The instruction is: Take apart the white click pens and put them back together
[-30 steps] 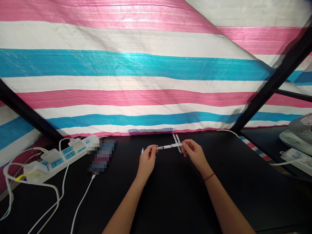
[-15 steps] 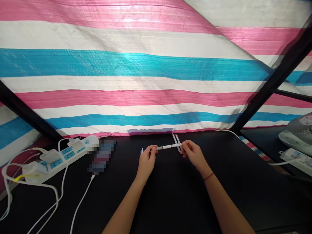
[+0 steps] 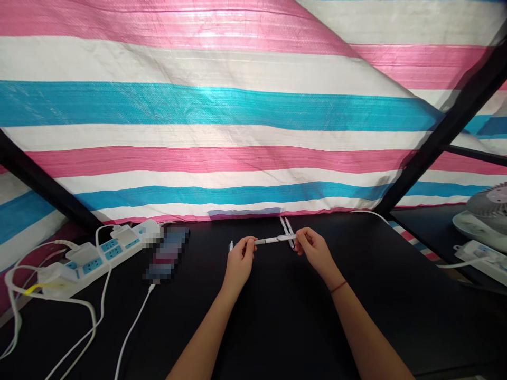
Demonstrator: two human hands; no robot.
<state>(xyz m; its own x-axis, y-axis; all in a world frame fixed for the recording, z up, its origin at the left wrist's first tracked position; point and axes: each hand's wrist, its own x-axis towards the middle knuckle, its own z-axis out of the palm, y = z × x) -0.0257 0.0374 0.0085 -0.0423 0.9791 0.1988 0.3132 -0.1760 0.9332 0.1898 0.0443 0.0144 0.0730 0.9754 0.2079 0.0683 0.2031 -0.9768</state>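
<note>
- Your black surface point(image 3: 277, 316) stands against a pink, white and blue striped tarp point(image 3: 222, 116), crossed by a black frame bar point(image 3: 447, 126).
- To the left, a white power strip point(image 3: 103, 258) holds plugged-in adapters, beside a pixelated object point(image 3: 166, 253) on a white cable point(image 3: 132, 332).
- Far right: a fan point(image 3: 487, 208) and a second power strip point(image 3: 481, 261).
- Your left hand point(image 3: 240, 262) and right hand point(image 3: 315, 252) pinch opposite ends of a white pen point(image 3: 273, 240), which lies crosswise over two slim pens point(image 3: 288, 230).
- A small clear piece point(image 3: 230, 245) stands just beside your left hand.

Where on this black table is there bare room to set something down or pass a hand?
Free patches: the black table below the left hand and right hand, and right of the right hand. Crowded: the left side, around the power strip, white cables and blurred phone, and between the hands, at the pens.
</note>
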